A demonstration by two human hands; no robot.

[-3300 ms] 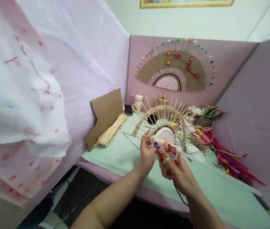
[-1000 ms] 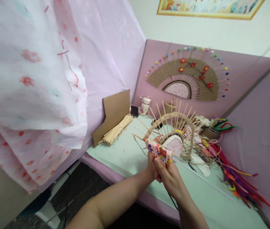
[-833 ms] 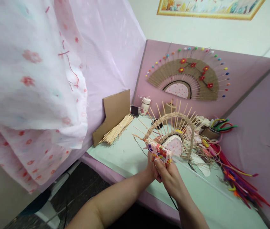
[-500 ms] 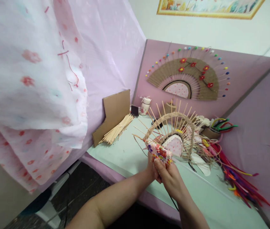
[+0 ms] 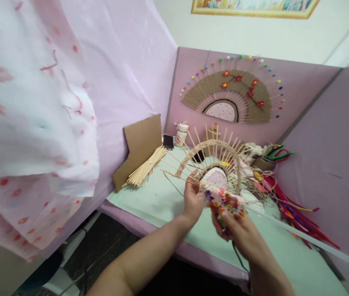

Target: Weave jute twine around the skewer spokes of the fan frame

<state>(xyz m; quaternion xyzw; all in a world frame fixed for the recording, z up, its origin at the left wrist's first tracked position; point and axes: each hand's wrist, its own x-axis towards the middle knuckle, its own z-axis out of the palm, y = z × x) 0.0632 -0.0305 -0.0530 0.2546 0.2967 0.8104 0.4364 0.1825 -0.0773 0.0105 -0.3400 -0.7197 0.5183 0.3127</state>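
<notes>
My left hand (image 5: 193, 197) grips the left lower edge of a half-round fan frame (image 5: 209, 144), made of thin wooden sticks with twine woven across them in an arc. A pale dotted fabric half-circle (image 5: 214, 178) fills the fan's base, partly hidden. In front of it, my right hand (image 5: 233, 224) is closed around a glue gun (image 5: 223, 200) in a flowery cover. A long translucent glue stick (image 5: 306, 235) sticks out behind it to the right, and a black cord hangs below. The gun's nozzle end is blurred near the fan's lower left edge.
A bundle of thin sticks (image 5: 146, 167) leans by cut cardboard (image 5: 142, 144) on the left. Behind stand a white jar (image 5: 182, 133) and a dark phone-like object (image 5: 168, 142). Tangled twine, fuzzy coloured stems (image 5: 300, 222) and a pot of scissors (image 5: 263, 162) lie right. A finished fan (image 5: 239, 84) hangs behind.
The glue gun and my right hand have moved right and slightly down relative to the fan. My left hand now shows at the fan's left edge. The view has shifted a little.
</notes>
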